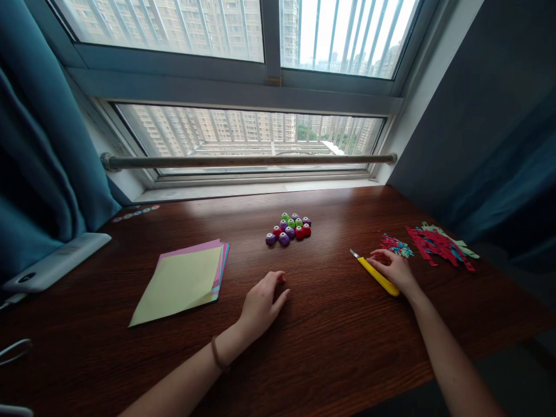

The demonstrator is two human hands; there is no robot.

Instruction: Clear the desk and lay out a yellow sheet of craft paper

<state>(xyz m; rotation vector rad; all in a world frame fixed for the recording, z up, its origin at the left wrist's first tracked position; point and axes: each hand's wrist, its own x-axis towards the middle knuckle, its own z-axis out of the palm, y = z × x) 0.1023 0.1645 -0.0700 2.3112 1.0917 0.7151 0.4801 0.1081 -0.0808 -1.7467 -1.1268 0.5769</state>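
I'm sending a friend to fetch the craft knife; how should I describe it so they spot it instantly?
Find the brown table below the window and look toward its right side, beside the person's right hand. The knife lies slanted there, blade toward the window. Unlike the loose red and pale green strips farther right, it has one long, bright yellow handle.

- Looks like a room in a home, high in a tower block.
- A dark wood-grain counter (313, 359) has its far edge against a wide, grey-framed window (271, 40).
- A blue curtain (47, 127) hangs by the far left corner; more blue cloth (516, 179) hangs beyond the right edge.
- A metal rail (252, 161) crosses the window's lower part.
- Outside are upright bars (334, 26), then tall buildings (290, 32) like apartment blocks, with green treetops far below.
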